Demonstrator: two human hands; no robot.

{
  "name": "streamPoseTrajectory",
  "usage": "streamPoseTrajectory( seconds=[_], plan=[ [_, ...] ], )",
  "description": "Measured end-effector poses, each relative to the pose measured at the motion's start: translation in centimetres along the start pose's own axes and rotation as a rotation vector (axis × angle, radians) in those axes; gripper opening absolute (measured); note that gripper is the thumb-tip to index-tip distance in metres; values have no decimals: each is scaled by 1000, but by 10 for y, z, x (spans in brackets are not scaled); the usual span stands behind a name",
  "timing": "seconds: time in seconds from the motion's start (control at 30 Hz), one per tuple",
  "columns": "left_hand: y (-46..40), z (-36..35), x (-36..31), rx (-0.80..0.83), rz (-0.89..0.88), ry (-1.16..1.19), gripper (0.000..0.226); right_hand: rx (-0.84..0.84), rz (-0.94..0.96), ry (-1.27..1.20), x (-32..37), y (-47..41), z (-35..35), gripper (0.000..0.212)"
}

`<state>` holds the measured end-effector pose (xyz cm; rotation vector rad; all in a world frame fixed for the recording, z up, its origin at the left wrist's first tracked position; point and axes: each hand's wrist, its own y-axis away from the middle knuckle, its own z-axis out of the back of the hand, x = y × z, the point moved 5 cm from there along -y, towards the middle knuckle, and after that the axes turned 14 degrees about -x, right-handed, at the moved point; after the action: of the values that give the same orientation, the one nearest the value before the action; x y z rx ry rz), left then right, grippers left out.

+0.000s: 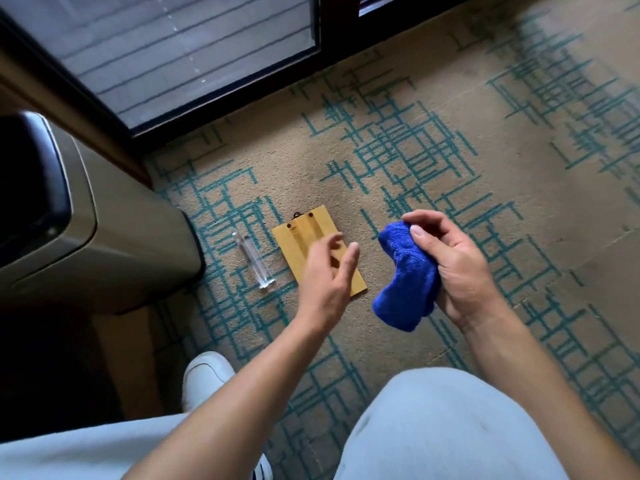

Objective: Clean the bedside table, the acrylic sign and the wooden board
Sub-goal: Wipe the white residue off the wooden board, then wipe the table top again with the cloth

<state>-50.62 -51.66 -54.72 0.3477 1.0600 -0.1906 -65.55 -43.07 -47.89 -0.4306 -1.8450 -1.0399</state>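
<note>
A yellow wooden board (298, 237) with a small black hanger lies flat on the patterned carpet. Left of it lies a clear acrylic sign (254, 259), seen edge-on. My left hand (327, 275) hovers over the board's lower right part with fingers relaxed and spread, holding nothing. My right hand (450, 265) grips a bunched blue microfibre cloth (407, 282) to the right of the board, above the carpet. The bedside table is not clearly in view.
A beige bin with a dark lid (69, 216) stands at the left, close to the acrylic sign. A dark-framed window (194, 53) runs along the far edge. My knees in light trousers and a white shoe (204, 375) fill the foreground.
</note>
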Motion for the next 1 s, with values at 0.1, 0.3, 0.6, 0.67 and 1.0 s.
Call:
streamPoseTrajectory(
  seconds=[0.1, 0.3, 0.6, 0.67, 1.0],
  plan=[
    [9, -7, -45, 306, 94, 414, 28, 23, 123, 136, 9, -8, -23, 8],
    [-20, 51, -84, 1, 29, 415, 23, 122, 187, 382, 32, -5, -70, 53],
    [13, 277, -205, -206, 61, 160, 29, 225, 121, 469, 171, 114, -218, 14],
    [37, 352, -222, -365, 57, 67, 38, 258, 74, 512, 206, 148, -256, 11],
    [256, 631, -174, -986, 546, -716, 52, 985, 387, 998, 259, 330, -475, 24]
  ],
)
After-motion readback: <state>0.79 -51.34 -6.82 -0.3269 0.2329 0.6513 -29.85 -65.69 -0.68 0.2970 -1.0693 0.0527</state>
